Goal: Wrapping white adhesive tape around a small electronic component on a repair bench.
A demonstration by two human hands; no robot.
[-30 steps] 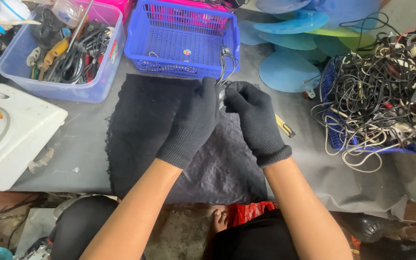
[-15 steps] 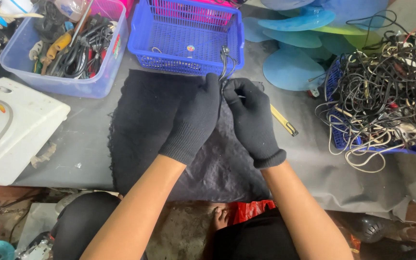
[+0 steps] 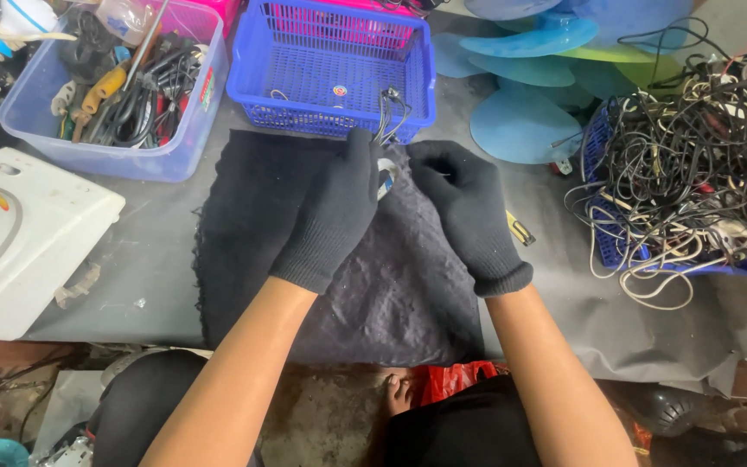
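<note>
Both my hands wear black knit gloves and meet over a dark cloth mat (image 3: pixel 252 251) on the grey table. My left hand (image 3: pixel 335 212) and my right hand (image 3: pixel 469 203) pinch a small metal part with thin dark wires (image 3: pixel 388 112) that rise toward the front wall of a blue plastic basket (image 3: pixel 304 91). The part itself is mostly hidden between the fingers. A small yellow-and-black tool (image 3: pixel 520 228) lies just right of my right wrist.
A clear blue tub (image 3: pixel 157 160) holding pliers and cables stands at the back left. A white plastic housing (image 3: pixel 19 251) lies at the left edge. Blue fan blades (image 3: pixel 520 125) and a basket heaped with tangled cables (image 3: pixel 693 173) fill the right.
My hands have stayed together over the mat, still working the small wired part; the view has shifted slightly, and the fingers have adjusted their hold.
</note>
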